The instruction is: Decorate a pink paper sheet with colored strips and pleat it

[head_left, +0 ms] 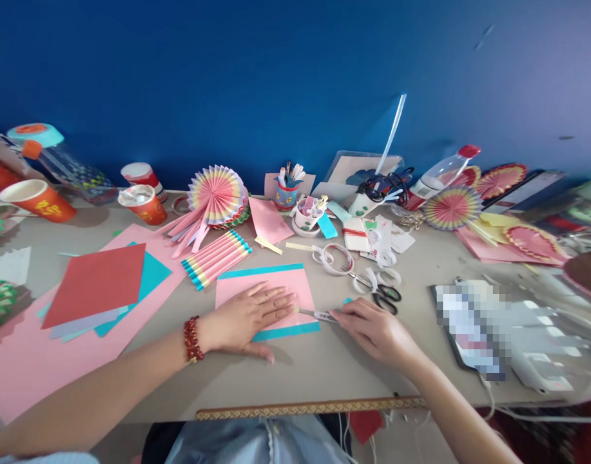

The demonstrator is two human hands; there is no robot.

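One pink sheet (284, 280): flat on the table (276, 386), directly before the person, partly covered.
Blue strips (261, 270): in place along both long edges; edging appears complete.
Left hand (251, 316): palm down on the sheet, fingers extended, gripping nothing.
Right hand (379, 332): fingers closed on a slim tool (325, 316), its tip at the sheet; tool type unclear.
Folds: none visible in the uncovered part; judged not yet made.
Pleated paper (216, 258): beyond the sheet, already folded.
Paper rosette (215, 193): farther back, fanned out, apparently near finished.
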